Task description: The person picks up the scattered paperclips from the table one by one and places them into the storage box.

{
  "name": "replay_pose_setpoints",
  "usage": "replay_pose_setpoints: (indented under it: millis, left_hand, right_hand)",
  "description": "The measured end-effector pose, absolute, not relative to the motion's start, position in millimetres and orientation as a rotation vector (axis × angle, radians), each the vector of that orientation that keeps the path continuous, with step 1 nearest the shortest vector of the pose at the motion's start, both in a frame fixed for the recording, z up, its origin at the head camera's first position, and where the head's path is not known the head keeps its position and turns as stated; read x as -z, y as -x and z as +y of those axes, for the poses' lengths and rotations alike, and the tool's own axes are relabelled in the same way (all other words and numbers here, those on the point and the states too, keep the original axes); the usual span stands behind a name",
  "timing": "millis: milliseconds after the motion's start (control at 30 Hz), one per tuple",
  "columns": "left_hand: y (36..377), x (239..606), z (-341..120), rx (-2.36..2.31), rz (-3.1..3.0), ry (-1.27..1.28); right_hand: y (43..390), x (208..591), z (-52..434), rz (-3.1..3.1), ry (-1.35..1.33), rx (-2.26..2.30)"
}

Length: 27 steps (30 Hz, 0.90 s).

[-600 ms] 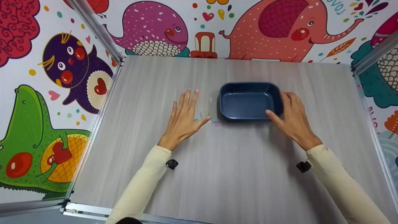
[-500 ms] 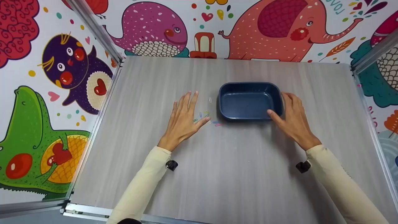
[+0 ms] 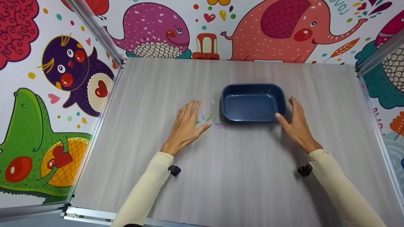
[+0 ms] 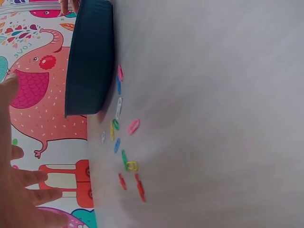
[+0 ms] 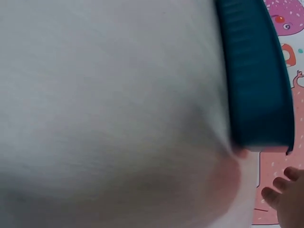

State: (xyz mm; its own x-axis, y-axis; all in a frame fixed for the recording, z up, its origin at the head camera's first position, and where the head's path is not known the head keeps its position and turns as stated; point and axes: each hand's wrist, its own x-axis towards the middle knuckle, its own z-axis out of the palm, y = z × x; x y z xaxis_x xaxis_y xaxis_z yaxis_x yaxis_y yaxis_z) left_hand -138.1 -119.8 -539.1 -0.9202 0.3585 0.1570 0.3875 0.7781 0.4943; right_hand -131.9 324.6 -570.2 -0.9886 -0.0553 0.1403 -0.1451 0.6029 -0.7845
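Note:
A dark blue rectangular bin (image 3: 252, 107) stands on the table, with nothing seen inside. To its left lie several small coloured paper clips (image 3: 209, 118); the left wrist view also has red paper clips (image 4: 140, 188) that the left hand hides in the head view. My left hand (image 3: 185, 127) hovers beside and partly over the clips, fingers extended, thumb out, holding nothing. My right hand (image 3: 296, 126) is off the bin's right end, fingers spread; its thumb overlaps the near right corner in the head view, and contact cannot be told. Right wrist view: its fingertips are apart from the bin (image 5: 259, 80).
The grey wood-grain table (image 3: 246, 189) has metal frame rails (image 3: 94, 126) along its sides. Walls printed with cartoon animals (image 3: 281, 31) rise at the back and both sides. A small black camera sits on each wrist.
My right hand has drawn away from the bin's right end, slightly down and outward. The left hand has shifted a little toward me. The bin stays about where it was.

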Motion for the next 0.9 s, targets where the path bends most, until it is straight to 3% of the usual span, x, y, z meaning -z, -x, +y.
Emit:
replay_pose_setpoints:
  millis: [900]
  left_hand:
    - [135.3,567.7,-133.5,1.006,-2.890,0.593]
  right_hand:
    - [131.6,600.8,326.4,-2.716,-0.234,-1.427]
